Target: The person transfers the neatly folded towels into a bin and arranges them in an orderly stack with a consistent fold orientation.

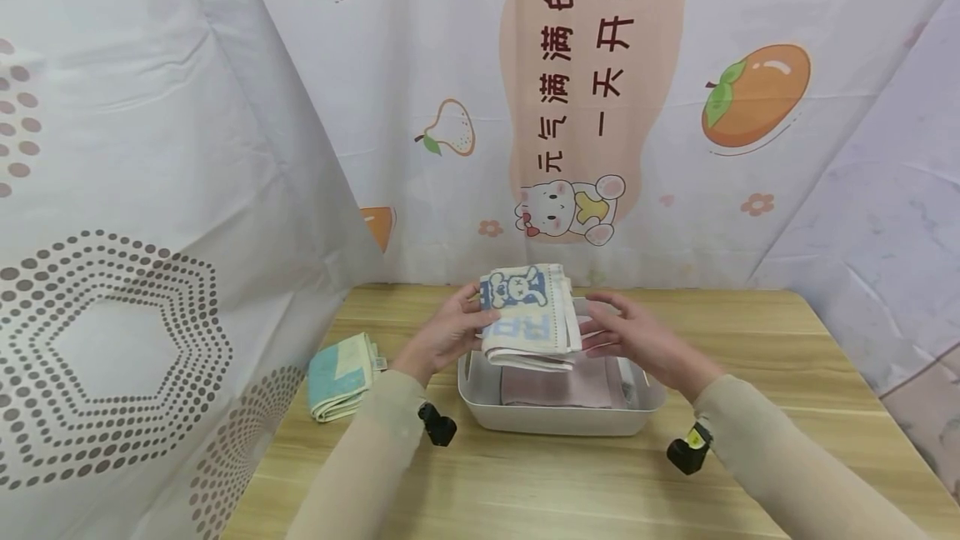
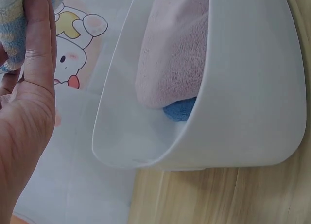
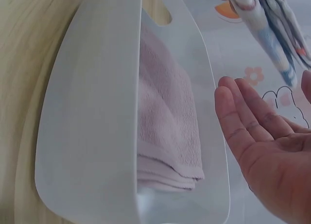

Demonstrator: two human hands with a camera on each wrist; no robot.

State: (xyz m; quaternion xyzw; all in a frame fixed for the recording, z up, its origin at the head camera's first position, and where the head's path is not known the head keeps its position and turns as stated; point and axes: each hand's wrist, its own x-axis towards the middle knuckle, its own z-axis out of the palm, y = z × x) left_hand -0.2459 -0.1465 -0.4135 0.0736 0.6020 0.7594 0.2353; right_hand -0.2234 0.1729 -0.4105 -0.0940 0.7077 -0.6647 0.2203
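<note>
At centre, the left hand (image 1: pixel 447 332) is gripping 1 folded towel (image 1: pixel 525 319); the right hand (image 1: pixel 633 336) is hovering unclenched; level support should be preserving folds.

Fuzzy blue cloth (image 2: pixel 179 110) was partly hidden by folded pink towel (image 2: pixel 172 59) | folded blue-and-cream towel (image 1: pixel 525 319) was cut off in both wrist views

From here I read two dark columns on the curtain (image 1: pixel 573 102), bottom to top: 元气满满的 and 一天开始. The towel (image 1: pixel 528 311) carries pale blue lettering, possibly upside down, which I can't decipher.
</note>
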